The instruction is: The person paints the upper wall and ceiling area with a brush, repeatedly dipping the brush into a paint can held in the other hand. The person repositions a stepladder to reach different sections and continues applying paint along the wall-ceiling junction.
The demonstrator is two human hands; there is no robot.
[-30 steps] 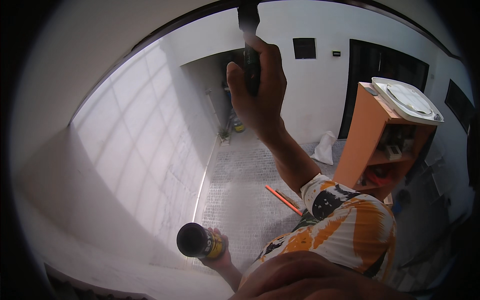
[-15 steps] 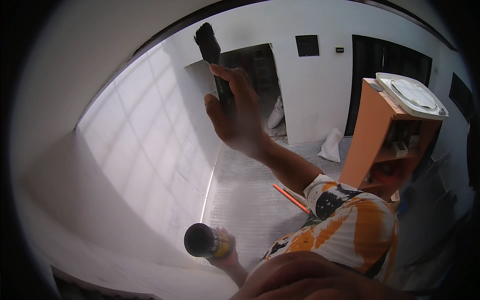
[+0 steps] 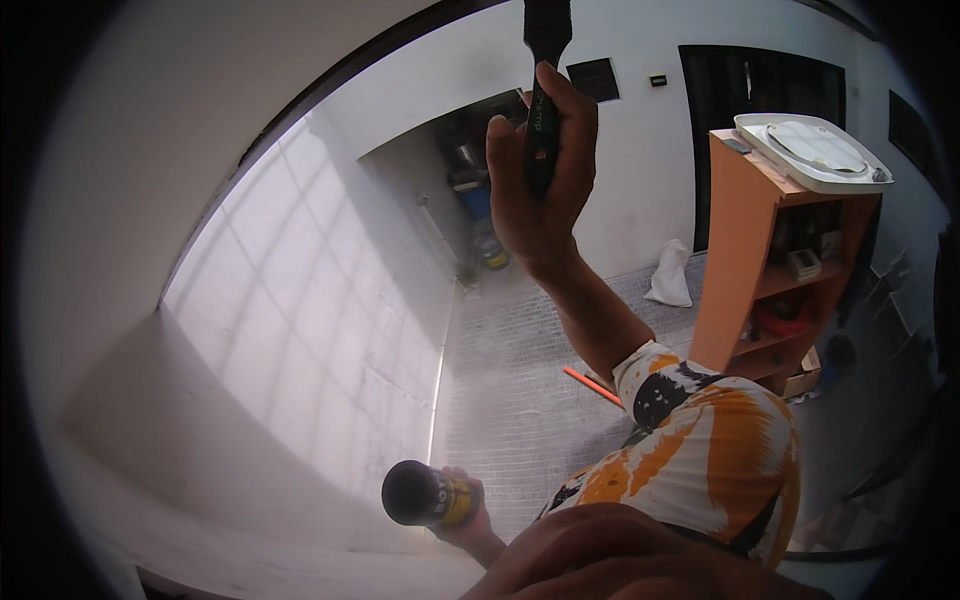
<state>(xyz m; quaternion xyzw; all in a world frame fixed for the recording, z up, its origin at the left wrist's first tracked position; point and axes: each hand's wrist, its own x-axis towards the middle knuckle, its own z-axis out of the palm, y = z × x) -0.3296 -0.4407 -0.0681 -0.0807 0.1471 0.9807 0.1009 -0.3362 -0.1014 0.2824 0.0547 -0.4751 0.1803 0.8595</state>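
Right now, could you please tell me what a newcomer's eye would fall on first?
First, probably the black brush, upright in the right hand at top centre. Next, the dark can in the left hand, low and left of centre, and the orange shelf at right, topped by a white panel.

Before you, an orange-brown cabinet (image 3: 735,250) stands on a grey tiled floor (image 3: 510,370), topped by a white rounded panel (image 3: 815,152), with a red item (image 3: 785,315) on a shelf. A white sack (image 3: 672,275) slumps just beside it, a dark door (image 3: 715,90) rises behind, and an orange pole (image 3: 593,387) shows below you.
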